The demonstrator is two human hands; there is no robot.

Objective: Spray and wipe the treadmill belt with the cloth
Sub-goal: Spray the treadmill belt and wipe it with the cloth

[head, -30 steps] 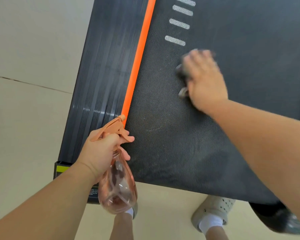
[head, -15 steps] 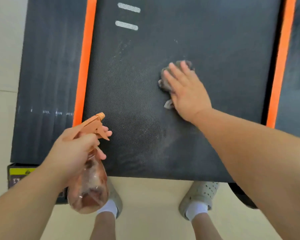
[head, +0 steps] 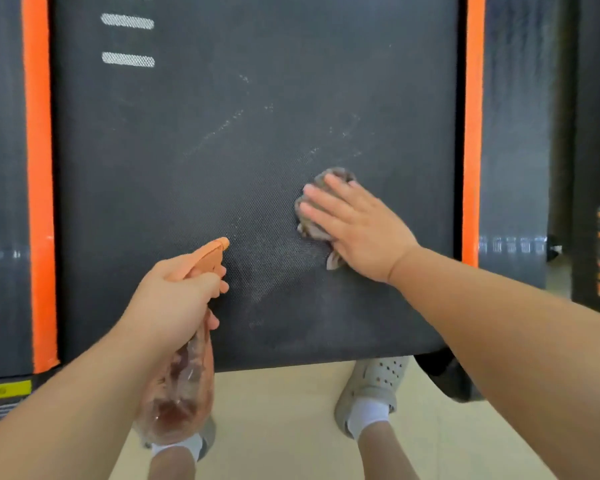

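While the right hand (head: 357,230) presses the crumpled grey cloth (head: 331,177) flat on the black textured treadmill belt (head: 222,133), the left hand (head: 174,296) grips the orange-nozzled clear pink spray bottle (head: 184,393), whose spray could hit that wiping hand

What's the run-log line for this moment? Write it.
step: wipe | left hand: grips bottle, nozzle toward belt | right hand: flat on cloth, pressing it to belt | belt: pale streaks

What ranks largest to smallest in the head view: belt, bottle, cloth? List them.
1. belt
2. bottle, though nearer the camera
3. cloth, mostly hidden under the right hand
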